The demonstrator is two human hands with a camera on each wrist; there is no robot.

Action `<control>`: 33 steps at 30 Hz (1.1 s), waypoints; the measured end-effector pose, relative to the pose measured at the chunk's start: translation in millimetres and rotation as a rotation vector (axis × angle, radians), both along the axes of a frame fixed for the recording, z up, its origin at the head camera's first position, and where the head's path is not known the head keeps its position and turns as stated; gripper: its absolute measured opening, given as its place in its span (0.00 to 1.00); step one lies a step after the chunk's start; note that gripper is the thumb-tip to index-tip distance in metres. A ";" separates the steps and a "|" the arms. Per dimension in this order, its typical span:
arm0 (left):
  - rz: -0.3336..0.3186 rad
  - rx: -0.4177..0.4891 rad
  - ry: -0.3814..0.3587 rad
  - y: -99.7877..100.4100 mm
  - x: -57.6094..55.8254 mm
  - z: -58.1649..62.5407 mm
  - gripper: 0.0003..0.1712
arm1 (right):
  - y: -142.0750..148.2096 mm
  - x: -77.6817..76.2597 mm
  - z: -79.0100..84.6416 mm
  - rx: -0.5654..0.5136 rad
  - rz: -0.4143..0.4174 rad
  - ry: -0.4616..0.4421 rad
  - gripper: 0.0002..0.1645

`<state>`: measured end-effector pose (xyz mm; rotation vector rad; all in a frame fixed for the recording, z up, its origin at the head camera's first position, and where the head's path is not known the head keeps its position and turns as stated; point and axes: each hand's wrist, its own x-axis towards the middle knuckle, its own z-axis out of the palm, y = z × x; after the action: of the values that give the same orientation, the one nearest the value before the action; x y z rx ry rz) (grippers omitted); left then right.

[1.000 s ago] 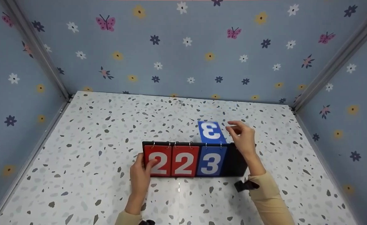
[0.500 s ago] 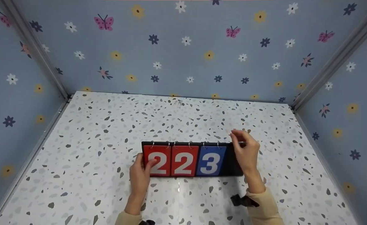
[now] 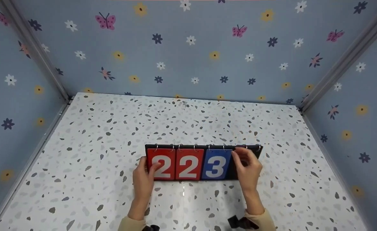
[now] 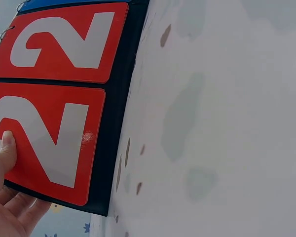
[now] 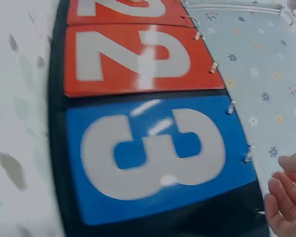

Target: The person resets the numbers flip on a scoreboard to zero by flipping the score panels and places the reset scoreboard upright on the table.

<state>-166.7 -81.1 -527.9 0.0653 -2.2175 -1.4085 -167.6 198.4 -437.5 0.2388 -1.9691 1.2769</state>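
Observation:
A black flip scoreboard (image 3: 232, 174) with ringed number cards stands tilted on the table. Two red cards (image 3: 188, 163) each read 2, and a blue card (image 3: 215, 165) beside them reads 3. My left hand (image 3: 144, 179) grips the board's left end, thumb over the front of the outer red card and fingers behind, as the left wrist view confirms. My right hand (image 3: 250, 166) is over the bare black panel at the right end. Its fingers (image 5: 285, 197) are loosely bent near the top edge and rings, with nothing seen between them.
The speckled white tabletop (image 3: 111, 122) surrounds the board. Blue flower-patterned panels (image 3: 188, 29) close off the back and both sides, joined by grey corner posts (image 3: 40, 51). A black strap piece (image 3: 240, 222) sits at my right wrist.
The raised blue card behind the board has dropped out of sight. My right hand has come down from above the top edge to in front of the black panel. My left hand stays put.

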 end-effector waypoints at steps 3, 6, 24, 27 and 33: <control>-0.001 0.003 0.004 0.1 -0.7 0.0 0.19 | 3.0 -1.4 -21.9 -0.018 0.003 -0.026 0.10; 0.000 0.005 0.006 -0.1 -0.8 0.2 0.19 | 5.4 -2.3 -41.7 -0.014 -0.018 -0.053 0.12; 0.000 0.015 -0.023 0.3 -0.6 2.1 0.20 | -11.8 8.8 -66.0 -0.048 -0.152 -0.181 0.17; -0.001 0.020 -0.014 -0.1 -1.0 2.4 0.19 | -17.3 13.2 -54.1 -0.057 -0.152 -0.194 0.16; 0.000 0.022 -0.013 -0.2 -0.7 2.4 0.19 | -9.4 8.5 -61.8 -0.115 -0.131 -0.246 0.16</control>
<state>-167.3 -81.3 -525.5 0.0823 -2.2131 -1.4365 -159.1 189.0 -499.3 -0.1073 -2.0679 1.3809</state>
